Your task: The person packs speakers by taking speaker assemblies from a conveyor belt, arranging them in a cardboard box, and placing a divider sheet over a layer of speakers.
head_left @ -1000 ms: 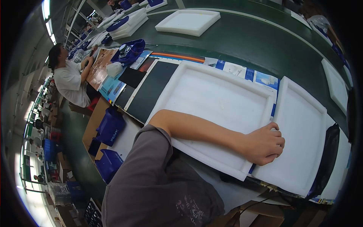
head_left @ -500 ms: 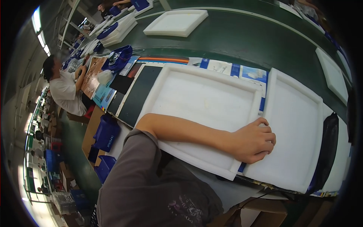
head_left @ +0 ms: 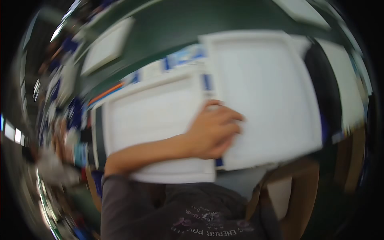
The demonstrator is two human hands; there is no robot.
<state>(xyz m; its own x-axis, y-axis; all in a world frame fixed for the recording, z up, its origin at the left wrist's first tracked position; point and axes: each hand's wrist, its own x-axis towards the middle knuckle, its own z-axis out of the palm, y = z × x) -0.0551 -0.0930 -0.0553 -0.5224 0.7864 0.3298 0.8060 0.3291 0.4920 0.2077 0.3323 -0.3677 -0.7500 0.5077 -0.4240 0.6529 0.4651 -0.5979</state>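
1. One co-worker (head_left: 58, 168) in a pale top, blurred, at our far left.
2. Two white panels (head_left: 107, 48) on the green surface (head_left: 168, 24): one at upper left, one at upper right.
3. One orange strip (head_left: 106, 93), beyond the left tray's far left corner.
4. One left tray (head_left: 156, 116), white, shallow and rimmed, lying flat in front of us, partly under our forearm.
5. One left hand (head_left: 216, 130), fingers curled, over the left tray's right edge and the gap; blur and the hidden palm mean we cannot tell whether it grasps anything. Our right hand is out of view.
6. One right tray (head_left: 264, 80), white and rimmed, lying flat just beside the left tray.
7. One black item (head_left: 326, 80), along the right tray's right side.
8. One cardboard box (head_left: 307, 192), open, below the right tray.
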